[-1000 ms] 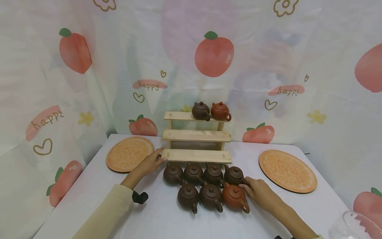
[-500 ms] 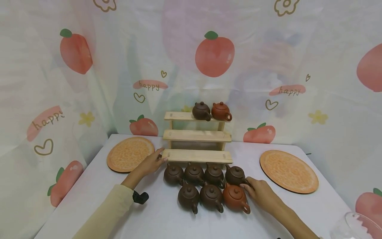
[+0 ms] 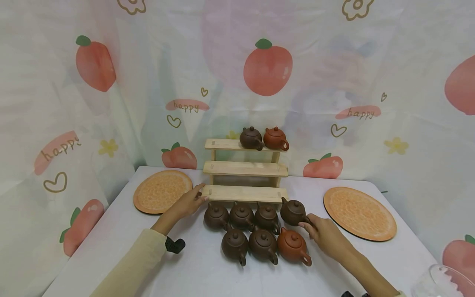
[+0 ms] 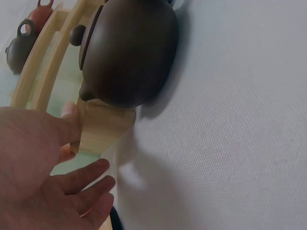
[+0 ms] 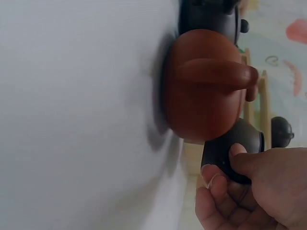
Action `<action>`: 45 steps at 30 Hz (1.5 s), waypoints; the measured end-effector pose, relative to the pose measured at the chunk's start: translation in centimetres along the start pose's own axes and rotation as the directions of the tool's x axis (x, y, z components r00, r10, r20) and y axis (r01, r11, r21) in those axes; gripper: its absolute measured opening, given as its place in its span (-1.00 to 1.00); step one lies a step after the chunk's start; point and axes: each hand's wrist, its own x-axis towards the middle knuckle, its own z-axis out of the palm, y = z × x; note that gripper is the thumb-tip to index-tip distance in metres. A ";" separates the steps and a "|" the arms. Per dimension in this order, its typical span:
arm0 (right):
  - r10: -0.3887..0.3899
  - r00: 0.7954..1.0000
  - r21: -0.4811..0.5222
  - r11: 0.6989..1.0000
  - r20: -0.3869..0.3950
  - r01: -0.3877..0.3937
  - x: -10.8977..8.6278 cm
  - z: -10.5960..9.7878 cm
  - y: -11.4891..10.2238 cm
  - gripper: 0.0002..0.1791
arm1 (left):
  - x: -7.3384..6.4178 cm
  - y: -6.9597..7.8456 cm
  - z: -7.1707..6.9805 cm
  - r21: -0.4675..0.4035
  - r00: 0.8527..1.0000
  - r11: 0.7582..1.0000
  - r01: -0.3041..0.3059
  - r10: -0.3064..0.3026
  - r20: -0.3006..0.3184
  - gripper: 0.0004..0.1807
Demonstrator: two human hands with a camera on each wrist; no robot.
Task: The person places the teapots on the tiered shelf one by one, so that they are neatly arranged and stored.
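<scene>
My right hand [image 3: 326,235] pinches the handle of a dark brown teapot [image 3: 294,212] near the right end of the lowest board. In the right wrist view this teapot [image 5: 225,148] is partly hidden behind a reddish-brown teapot [image 5: 201,100]. My left hand [image 3: 187,202] holds the left end of the lowest board of a three-step wooden shelf [image 3: 245,193]. The left wrist view has its thumb and a fingertip on either side of the board end [image 4: 103,127], other fingers loose. More dark teapots [image 3: 241,215] stand in two rows before the shelf.
On the top board are a dark teapot [image 3: 251,138] and a reddish one [image 3: 276,138]. Round orange mats lie left [image 3: 163,192] and right [image 3: 360,213] of the shelf. A clear glass vessel [image 3: 438,284] is at the lower right edge.
The teapot in my right hand has risen slightly and moved toward the lowest board, away from the reddish teapot. My left hand stays on the shelf end.
</scene>
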 end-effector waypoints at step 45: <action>-0.073 0.996 0.031 0.997 0.045 0.072 18.0 -0.5 -13.0 -0.62 | 0.4 -0.2 0.2 -0.024 1.000 1.000 0.004 -0.004 -0.018 -0.32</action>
